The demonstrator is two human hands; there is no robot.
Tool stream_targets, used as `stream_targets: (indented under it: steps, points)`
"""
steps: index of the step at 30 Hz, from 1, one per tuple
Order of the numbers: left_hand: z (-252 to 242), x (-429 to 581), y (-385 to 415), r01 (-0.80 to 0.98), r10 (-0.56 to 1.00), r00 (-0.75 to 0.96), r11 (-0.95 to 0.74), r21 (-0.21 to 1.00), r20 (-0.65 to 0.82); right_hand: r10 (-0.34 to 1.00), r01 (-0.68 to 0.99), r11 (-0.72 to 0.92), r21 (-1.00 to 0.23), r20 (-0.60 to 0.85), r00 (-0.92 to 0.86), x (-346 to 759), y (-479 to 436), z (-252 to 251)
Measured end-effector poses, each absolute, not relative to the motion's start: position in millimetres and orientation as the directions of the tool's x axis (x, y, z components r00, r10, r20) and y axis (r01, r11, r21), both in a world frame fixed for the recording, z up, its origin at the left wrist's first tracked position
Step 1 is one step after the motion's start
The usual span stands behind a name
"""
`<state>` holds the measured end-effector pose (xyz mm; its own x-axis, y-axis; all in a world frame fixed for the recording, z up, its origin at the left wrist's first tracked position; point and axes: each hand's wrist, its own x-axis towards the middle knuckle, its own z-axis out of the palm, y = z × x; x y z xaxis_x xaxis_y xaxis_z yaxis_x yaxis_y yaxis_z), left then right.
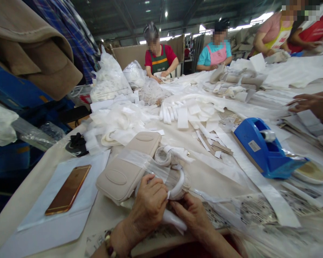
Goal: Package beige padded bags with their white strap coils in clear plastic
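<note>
My left hand (150, 202) and my right hand (191, 214) meet at the near edge of the table (24, 193), both closed on a white strap (177, 186) wrapped in clear plastic film. The strap curls up from between my fingers toward a beige padded pouch (129, 166) lying just beyond my left hand. A clear plastic sheet (140, 159) drapes across the pouch and the coiled white straps beside it.
A gold phone (68, 189) lies on white paper to the left. A blue tape dispenser (266, 148) stands to the right, with a co-worker's hand (312, 105) beyond it. Piles of white strips and bags cover the far table, where several people work.
</note>
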<state>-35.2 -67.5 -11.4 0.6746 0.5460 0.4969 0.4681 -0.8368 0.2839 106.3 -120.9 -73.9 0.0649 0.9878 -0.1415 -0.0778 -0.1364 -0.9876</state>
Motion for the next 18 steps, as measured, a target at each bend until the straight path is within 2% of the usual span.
stream_targets:
  steps: [10, 18]
  points:
    - [-19, -32, -74, 0.480, 0.530, 0.634, -0.841, 0.252, 0.563, 0.970, -0.006, -0.181, -0.984, -0.179, 0.163, 102, -118, -71]
    - [-30, -28, -84, 0.535, 0.533, 0.566, -0.818, 0.212, 0.629, 0.948, -0.082, -0.256, -0.963, -0.267, 0.176, 101, -114, -60]
